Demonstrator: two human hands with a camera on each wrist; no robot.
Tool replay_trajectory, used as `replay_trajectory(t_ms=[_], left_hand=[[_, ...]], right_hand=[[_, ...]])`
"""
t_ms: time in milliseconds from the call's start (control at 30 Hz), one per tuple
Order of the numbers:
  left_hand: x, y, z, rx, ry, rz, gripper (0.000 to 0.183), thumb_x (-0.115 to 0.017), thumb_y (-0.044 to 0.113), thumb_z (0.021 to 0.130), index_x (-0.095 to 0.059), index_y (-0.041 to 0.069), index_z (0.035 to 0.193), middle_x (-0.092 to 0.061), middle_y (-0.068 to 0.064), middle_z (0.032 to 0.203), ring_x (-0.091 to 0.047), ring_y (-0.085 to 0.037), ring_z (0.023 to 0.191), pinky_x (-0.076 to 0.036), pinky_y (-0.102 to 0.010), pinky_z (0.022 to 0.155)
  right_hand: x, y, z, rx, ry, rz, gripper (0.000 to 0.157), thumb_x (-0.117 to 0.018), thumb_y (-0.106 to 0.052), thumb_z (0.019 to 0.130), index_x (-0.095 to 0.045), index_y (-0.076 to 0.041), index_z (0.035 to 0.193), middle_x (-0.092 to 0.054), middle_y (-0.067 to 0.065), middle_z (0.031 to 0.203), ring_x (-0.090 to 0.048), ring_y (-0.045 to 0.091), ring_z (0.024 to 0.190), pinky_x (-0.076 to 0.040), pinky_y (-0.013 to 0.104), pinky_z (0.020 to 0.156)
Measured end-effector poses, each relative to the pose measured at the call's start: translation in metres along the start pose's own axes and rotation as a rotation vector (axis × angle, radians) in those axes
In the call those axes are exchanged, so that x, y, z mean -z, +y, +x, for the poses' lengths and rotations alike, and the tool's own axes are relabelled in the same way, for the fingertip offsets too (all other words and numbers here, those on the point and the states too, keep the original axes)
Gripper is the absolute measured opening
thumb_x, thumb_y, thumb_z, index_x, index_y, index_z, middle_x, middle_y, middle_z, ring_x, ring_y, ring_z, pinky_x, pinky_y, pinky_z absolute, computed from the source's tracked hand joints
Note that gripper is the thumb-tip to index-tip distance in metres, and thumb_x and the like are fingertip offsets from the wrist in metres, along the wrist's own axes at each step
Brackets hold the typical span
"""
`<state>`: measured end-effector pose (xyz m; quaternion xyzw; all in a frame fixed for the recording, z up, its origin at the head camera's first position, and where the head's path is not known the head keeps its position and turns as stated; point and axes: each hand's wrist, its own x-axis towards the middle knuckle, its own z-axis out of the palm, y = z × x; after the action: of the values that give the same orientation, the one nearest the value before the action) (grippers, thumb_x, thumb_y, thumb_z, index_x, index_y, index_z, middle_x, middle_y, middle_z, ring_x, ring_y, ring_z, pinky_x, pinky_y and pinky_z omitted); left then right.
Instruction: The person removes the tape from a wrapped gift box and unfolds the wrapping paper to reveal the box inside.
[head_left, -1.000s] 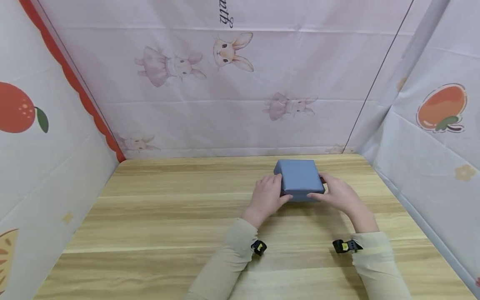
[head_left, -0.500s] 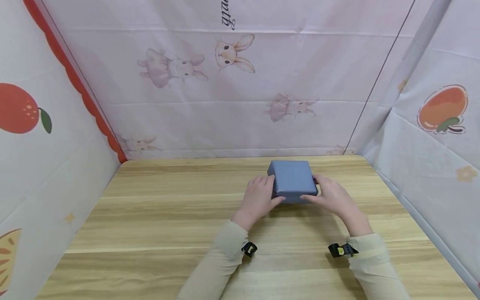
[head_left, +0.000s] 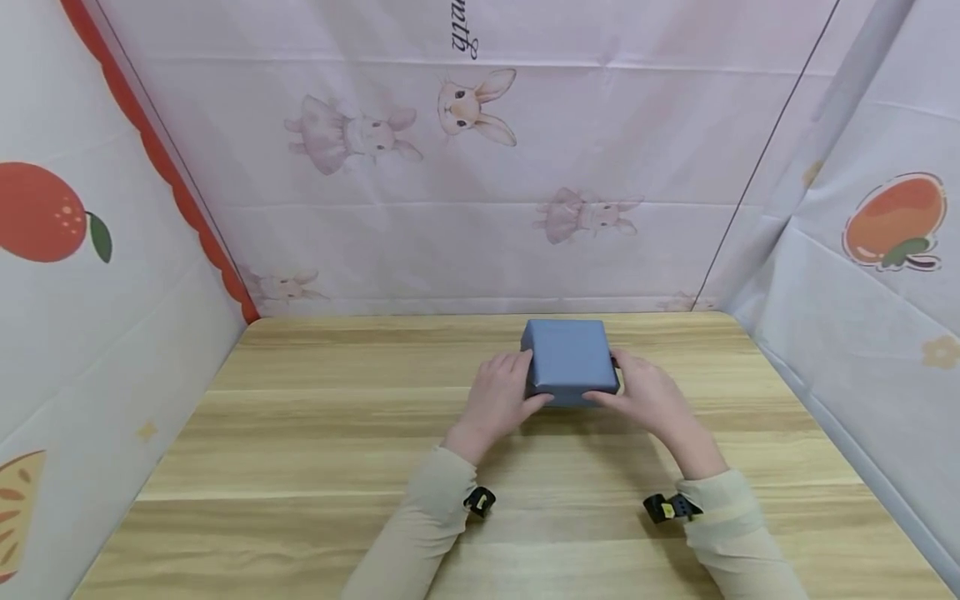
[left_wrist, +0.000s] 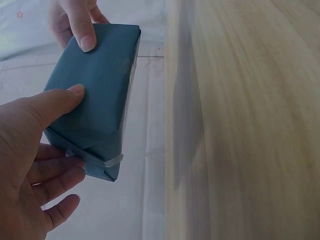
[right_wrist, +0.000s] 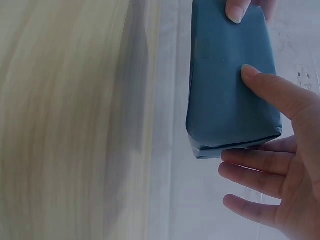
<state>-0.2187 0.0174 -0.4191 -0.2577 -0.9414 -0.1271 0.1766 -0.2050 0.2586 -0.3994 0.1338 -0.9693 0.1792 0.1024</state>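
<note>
A box wrapped in blue paper [head_left: 572, 354] is held between both hands toward the back of the table. My left hand [head_left: 491, 400] grips its left end, thumb on the near face and fingers around the end. At the opposite end, my right hand [head_left: 652, 398] holds it the same way. Folded paper and a strip of clear tape [left_wrist: 114, 160] show at the box's left end in the left wrist view. In both wrist views, wall cloth shows between the box and the tabletop, so it is raised off the wood.
The light wooden table [head_left: 315, 467] runs back to a pale cloth wall [head_left: 420, 250] printed with rabbits. Cloth sides with fruit prints stand at the left [head_left: 67, 350] and right [head_left: 862, 333]. Each wrist wears a black strap.
Both hands have carried the blue box steadily to the left, keeping the same hold on it. The head view has shifted slightly too.
</note>
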Motion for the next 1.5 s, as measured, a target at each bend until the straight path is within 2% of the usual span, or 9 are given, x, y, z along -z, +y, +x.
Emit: replay_trajectory(t_ms=[567,833,1000,1200,1500], left_hand=[[0.006,-0.031,-0.017,0.054,0.037,-0.092,0.074,-0.071,0.049,0.085,-0.051,0.000,0.137,-0.062,-0.014,0.132,-0.058,-0.028,0.122,-0.047,-0.045,0.102],[0.010,-0.048,-0.023,0.083,0.062,-0.137,0.073,-0.074,0.045,0.083,-0.051,0.000,0.136,-0.061,-0.016,0.132,-0.059,-0.031,0.121,-0.047,-0.048,0.100],[0.011,-0.057,-0.025,0.121,0.050,-0.175,0.073,-0.075,0.044,0.083,-0.050,0.001,0.137,-0.060,-0.016,0.133,-0.056,-0.032,0.124,-0.045,-0.050,0.103],[0.014,-0.063,-0.027,0.175,-0.006,-0.211,0.074,-0.074,0.043,0.084,-0.048,0.002,0.140,-0.057,-0.014,0.138,-0.053,-0.031,0.129,-0.040,-0.051,0.108],[0.017,-0.066,-0.029,0.194,-0.031,-0.227,0.074,-0.075,0.041,0.084,-0.048,0.003,0.141,-0.057,-0.013,0.139,-0.053,-0.032,0.128,-0.040,-0.051,0.108]], right_hand=[[-0.015,-0.032,0.017,0.009,-0.015,0.030,0.084,-0.078,-0.044,0.080,-0.045,0.005,0.139,-0.062,0.027,0.126,-0.064,0.039,0.110,-0.053,0.051,0.088],[-0.023,-0.049,0.028,0.013,-0.024,0.079,0.085,-0.077,-0.044,0.081,-0.043,0.003,0.142,-0.061,0.025,0.129,-0.063,0.037,0.113,-0.053,0.050,0.091],[-0.027,-0.057,0.033,0.001,-0.024,0.091,0.084,-0.078,-0.043,0.081,-0.042,0.001,0.143,-0.060,0.024,0.131,-0.062,0.037,0.115,-0.052,0.051,0.092],[-0.034,-0.064,0.035,0.012,-0.008,0.079,0.085,-0.078,-0.041,0.081,-0.042,0.004,0.142,-0.061,0.027,0.128,-0.064,0.039,0.111,-0.053,0.051,0.089],[-0.042,-0.067,0.032,0.016,-0.001,0.111,0.083,-0.076,-0.044,0.083,-0.042,0.004,0.141,-0.059,0.027,0.130,-0.062,0.038,0.115,-0.052,0.050,0.092]])
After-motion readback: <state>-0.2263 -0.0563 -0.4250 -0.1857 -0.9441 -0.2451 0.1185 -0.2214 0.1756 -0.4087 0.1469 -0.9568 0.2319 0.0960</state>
